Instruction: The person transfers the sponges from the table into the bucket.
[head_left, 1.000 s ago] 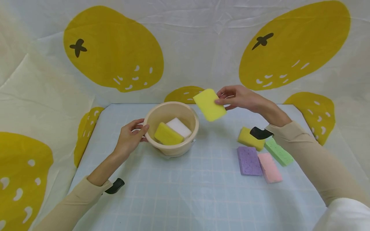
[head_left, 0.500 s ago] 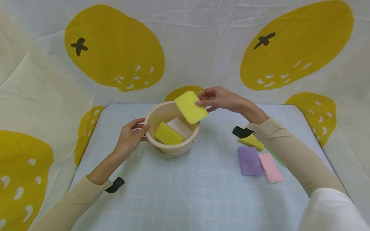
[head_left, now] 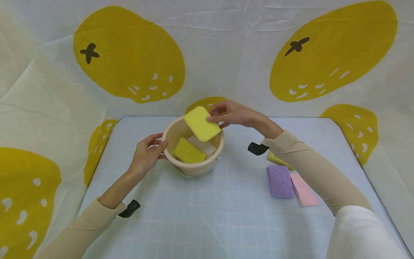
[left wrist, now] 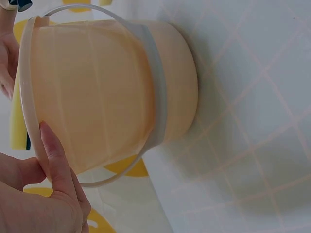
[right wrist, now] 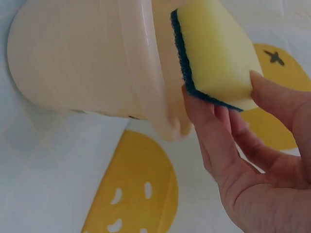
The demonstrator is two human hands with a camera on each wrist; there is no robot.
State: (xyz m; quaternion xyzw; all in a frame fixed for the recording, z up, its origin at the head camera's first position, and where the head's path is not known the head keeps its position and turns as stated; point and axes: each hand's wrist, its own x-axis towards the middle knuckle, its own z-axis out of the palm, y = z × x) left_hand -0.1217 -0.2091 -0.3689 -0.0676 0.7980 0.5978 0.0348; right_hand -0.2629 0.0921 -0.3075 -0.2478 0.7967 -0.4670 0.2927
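Observation:
A cream bucket [head_left: 194, 167] stands upright on the table, its grey handle [left wrist: 156, 82] hanging down against the side in the left wrist view. My left hand [head_left: 145, 153] pinches the bucket's left rim between thumb and fingers. Over the bucket's mouth, my right hand [head_left: 234, 114] grips a yellow sponge [head_left: 201, 124] by its right edge. In the right wrist view that sponge [right wrist: 216, 53] shows a dark green scouring layer on one face. Inside the bucket lie a darker yellow sponge [head_left: 189, 151] and a white sponge [head_left: 207, 146], the latter partly hidden by the held one.
To the right on the table lie a purple sponge [head_left: 280, 181], a pink sponge [head_left: 304, 190] and a yellow sponge [head_left: 279, 160] partly covered by the right sleeve [head_left: 318, 172]. A white sheet with printed lemons [head_left: 129, 54] hangs behind the table.
My right hand has carried the yellow sponge leftward, from right of the bucket to over its mouth. The right forearm now hides the green sponge. My left hand stays on the rim.

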